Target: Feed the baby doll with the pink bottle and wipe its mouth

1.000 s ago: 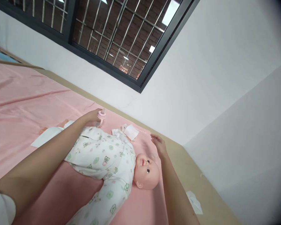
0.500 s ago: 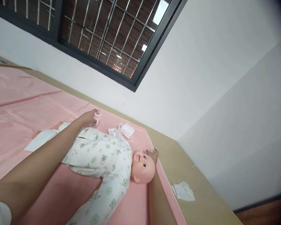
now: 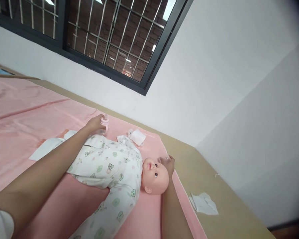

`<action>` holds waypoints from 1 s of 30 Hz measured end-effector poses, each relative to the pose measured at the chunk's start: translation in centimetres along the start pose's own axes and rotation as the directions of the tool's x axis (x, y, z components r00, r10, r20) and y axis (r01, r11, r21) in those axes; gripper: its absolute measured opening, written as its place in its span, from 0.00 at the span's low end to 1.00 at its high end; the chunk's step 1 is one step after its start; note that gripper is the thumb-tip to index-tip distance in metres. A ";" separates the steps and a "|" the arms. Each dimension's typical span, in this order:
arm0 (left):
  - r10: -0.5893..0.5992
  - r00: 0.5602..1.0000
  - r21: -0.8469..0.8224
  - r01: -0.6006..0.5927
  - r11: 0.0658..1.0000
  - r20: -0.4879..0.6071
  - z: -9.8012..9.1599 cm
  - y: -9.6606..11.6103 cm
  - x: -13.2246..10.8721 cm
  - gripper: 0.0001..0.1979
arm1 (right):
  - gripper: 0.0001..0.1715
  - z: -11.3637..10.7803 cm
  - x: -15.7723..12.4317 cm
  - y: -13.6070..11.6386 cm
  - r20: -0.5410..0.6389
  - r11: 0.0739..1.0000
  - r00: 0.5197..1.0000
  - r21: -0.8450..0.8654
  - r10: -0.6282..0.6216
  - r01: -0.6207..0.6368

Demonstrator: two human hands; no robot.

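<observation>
A baby doll (image 3: 156,176) in a white patterned sleepsuit (image 3: 107,162) lies on its back on a pink sheet (image 3: 137,212). My left hand (image 3: 95,124), beyond the doll's body, is closed around a baby bottle (image 3: 105,122) with a pink collar and a bare clear teat pointing up. Behind the doll's head, my right hand (image 3: 169,164) has curled fingers around a small clear cap-like piece (image 3: 164,159), partly hidden by the head. A white tissue-like piece (image 3: 139,137) lies by the doll's far sleeve.
A crumpled white cloth or tissue (image 3: 203,203) rests on the tan surface (image 3: 183,159) right of the sheet. White walls (image 3: 179,116) and a dark-framed, barred window (image 3: 109,36) stand behind.
The view has shifted slightly, so the doll's head and my right hand appear a little further right. Both hands keep their holds, the left on the bottle.
</observation>
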State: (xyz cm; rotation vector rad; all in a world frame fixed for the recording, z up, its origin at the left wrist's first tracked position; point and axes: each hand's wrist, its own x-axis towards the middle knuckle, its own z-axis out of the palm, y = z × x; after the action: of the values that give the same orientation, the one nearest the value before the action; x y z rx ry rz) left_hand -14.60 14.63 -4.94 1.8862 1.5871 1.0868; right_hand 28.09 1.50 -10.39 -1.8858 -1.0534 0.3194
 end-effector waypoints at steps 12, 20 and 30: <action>0.153 0.988 -0.362 -0.143 0.921 -0.002 -2.0 10.3 -4.7 0.39 | 0.32 -3.3 -2.3 -10.0 -0.226 0.772 0.964 0.584 -0.142 0.251; 0.498 0.858 -0.194 -0.470 0.861 0.129 -2.0 15.4 -11.1 0.39 | 0.30 -4.3 -9.9 -18.4 -0.071 0.682 0.836 0.542 -0.544 0.490; 0.592 0.801 -0.059 -0.589 0.806 0.089 -2.9 16.8 -13.5 0.37 | 0.29 -2.3 -14.2 -20.5 0.130 0.689 0.782 0.573 -0.610 0.443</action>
State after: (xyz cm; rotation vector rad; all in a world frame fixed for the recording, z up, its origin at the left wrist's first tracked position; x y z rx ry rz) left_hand -7.06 -2.79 5.61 2.4549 0.9182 1.2087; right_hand 9.92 -6.59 4.85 -0.9922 -1.5081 0.5067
